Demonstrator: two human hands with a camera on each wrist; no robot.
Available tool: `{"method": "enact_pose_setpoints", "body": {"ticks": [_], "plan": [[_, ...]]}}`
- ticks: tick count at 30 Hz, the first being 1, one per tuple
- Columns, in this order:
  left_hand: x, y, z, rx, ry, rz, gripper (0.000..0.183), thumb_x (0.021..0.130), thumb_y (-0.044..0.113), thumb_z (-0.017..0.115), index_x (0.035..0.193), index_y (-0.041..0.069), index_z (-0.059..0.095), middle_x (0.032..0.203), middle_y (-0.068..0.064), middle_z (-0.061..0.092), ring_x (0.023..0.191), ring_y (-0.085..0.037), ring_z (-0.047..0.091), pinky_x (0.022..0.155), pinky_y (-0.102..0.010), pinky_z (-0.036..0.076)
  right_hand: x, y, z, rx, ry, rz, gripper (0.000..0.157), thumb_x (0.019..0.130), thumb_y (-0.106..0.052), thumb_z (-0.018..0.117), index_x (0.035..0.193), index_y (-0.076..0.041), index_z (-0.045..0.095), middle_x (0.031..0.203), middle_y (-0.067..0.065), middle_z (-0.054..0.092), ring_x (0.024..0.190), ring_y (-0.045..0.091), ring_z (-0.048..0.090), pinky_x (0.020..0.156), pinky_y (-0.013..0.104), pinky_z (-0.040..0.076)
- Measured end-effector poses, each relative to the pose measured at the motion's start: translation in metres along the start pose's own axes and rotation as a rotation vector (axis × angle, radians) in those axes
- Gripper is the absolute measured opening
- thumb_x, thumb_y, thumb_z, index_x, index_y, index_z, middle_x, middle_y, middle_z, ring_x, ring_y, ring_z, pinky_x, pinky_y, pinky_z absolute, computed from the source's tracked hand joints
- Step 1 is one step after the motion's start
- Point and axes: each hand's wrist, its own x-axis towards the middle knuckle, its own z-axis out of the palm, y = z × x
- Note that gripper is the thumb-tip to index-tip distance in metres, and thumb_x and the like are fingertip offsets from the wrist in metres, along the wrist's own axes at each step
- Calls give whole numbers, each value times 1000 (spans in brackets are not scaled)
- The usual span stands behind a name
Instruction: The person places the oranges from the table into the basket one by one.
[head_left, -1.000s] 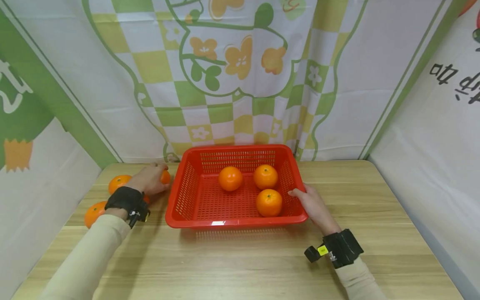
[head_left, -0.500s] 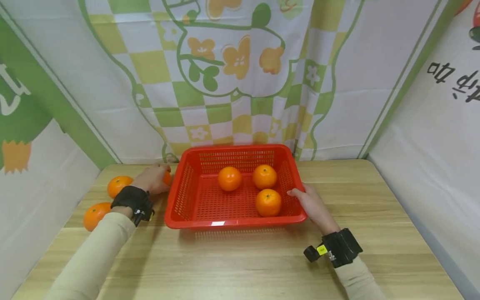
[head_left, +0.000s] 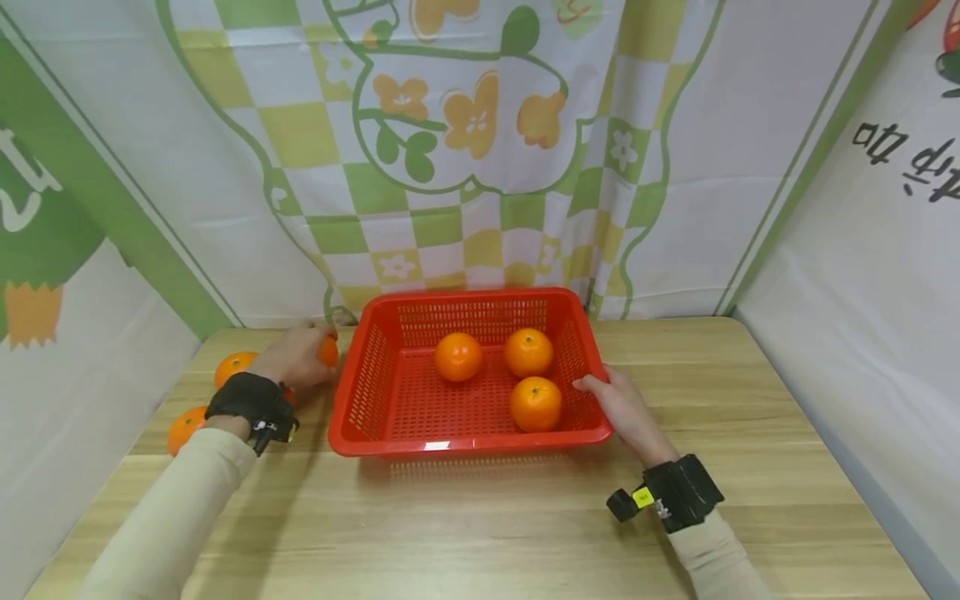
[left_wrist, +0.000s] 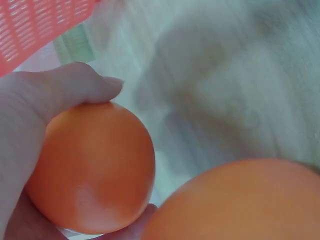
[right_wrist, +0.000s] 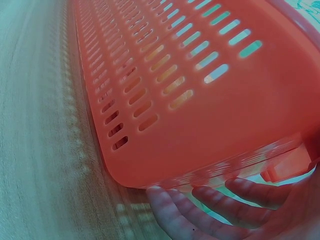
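My left hand [head_left: 294,358] is at the back left of the table, beside the basket. It grips an orange [left_wrist: 95,167], with the thumb over one side and fingertips around the other. A second orange [left_wrist: 245,205] is close by in the left wrist view. My right hand [head_left: 626,412] holds the right rim of the red plastic basket [head_left: 480,446], thumb over the rim. In the right wrist view its fingers [right_wrist: 235,205] lie against the basket's outer wall. Inside the basket are three oranges, one near the middle [head_left: 459,357] and two to the right [head_left: 528,353].
Two more oranges, one farther back [head_left: 234,367] and one nearer [head_left: 184,428], lie left of my left wrist, partly covered by it. The wooden table [head_left: 480,525] meets a printed curtain [head_left: 480,208] behind the basket. White cloth walls stand at both sides.
My left hand shifts slightly right, then back left, staying around the orange. The wrist now covers more of the oranges at the left. My right hand and the basket stay in place.
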Motion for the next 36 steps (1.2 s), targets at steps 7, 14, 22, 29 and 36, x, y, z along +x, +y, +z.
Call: {"method": "enact_pose_setpoints", "body": {"ticks": [7,14,22,29,36], "plan": [[-4,5,-21,-6,102,20,52,75,22,73,116,-3,52,99,-26,50,77,-35,52,62,-47,47,-1,-1,-1,-2,-9,-17,39,96,-15,46,131,3,45,117,30,57,91,38,63,73,42,56],[-7,10,-42,-12,230,43,53,75,24,74,115,-2,51,99,-25,50,77,-35,49,60,-46,46,0,-1,-1,3,-12,-23,40,95,-14,45,131,4,44,119,31,56,93,40,62,73,41,56],[-8,34,-61,-39,335,69,53,77,26,74,118,2,51,99,-21,47,72,-32,48,55,-42,45,0,0,-1,0,0,-22,39,95,-13,46,130,5,44,119,31,56,93,39,62,76,44,55],[-7,68,-69,-76,357,100,57,80,31,73,124,5,48,112,-24,43,77,-31,49,57,-42,49,-1,-1,-2,-8,-5,-27,39,96,-14,46,131,3,45,118,31,56,92,39,62,76,45,55],[-3,93,-66,-85,334,157,55,78,30,74,122,9,48,109,-16,43,75,-28,49,54,-38,50,-1,-2,0,-3,-4,-16,39,96,-13,46,131,4,44,120,30,56,94,39,61,76,43,55]]}}
